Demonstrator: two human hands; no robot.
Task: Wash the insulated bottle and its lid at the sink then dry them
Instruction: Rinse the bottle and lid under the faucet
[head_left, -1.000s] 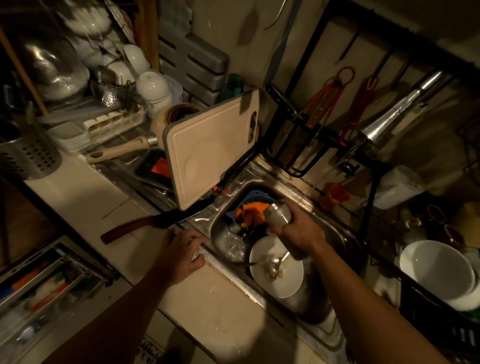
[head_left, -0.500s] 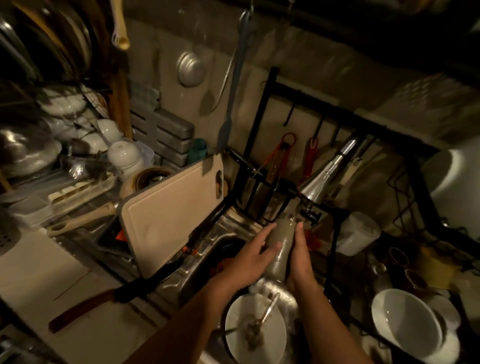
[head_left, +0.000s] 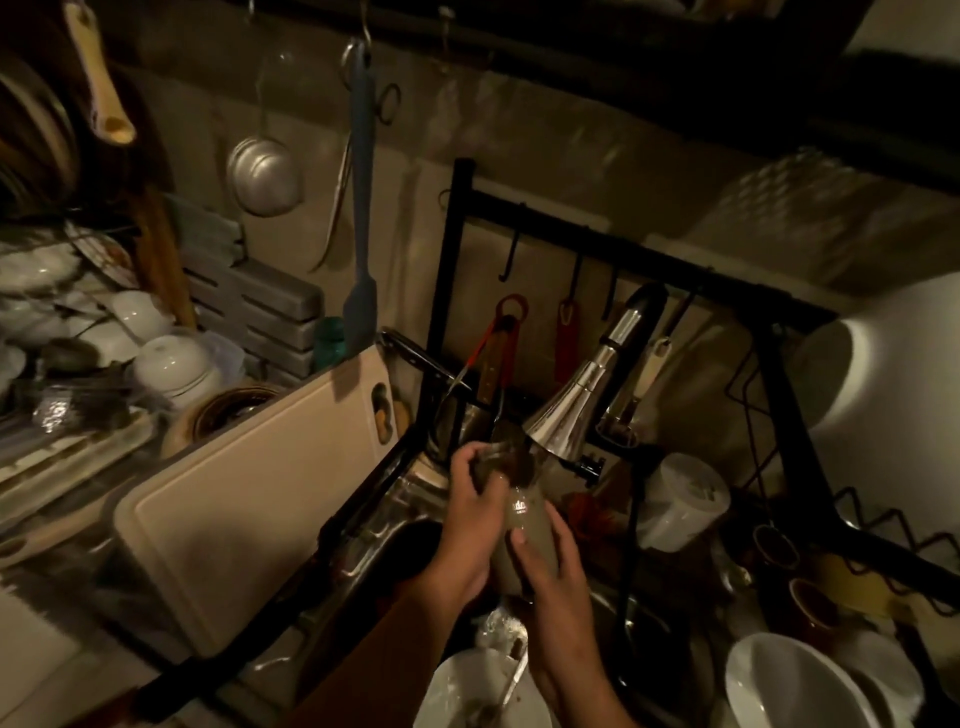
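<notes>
The pale insulated bottle (head_left: 521, 525) is held upright over the sink (head_left: 384, 525), just below the chrome faucet (head_left: 582, 410). My right hand (head_left: 556, 587) wraps the bottle's lower body. My left hand (head_left: 467, 525) lies along its left side, with the fingers curled over the dark lid (head_left: 506, 460) at the top. Whether the lid sits tight or loose cannot be told in this dim light.
A beige cutting board (head_left: 249, 499) leans at the sink's left, with a dark-bladed knife (head_left: 218, 670) below it. A dirty white plate (head_left: 467, 691) with a spoon lies in the sink. White bowls (head_left: 789, 686) sit at the right, a white container (head_left: 685, 499) beside the faucet, and stacked dishes (head_left: 166, 364) far left.
My left hand left the counter and came up onto the bottle, then slid to its top. The bottle rose from low in the sink towards the faucet. The view tilted upward.
</notes>
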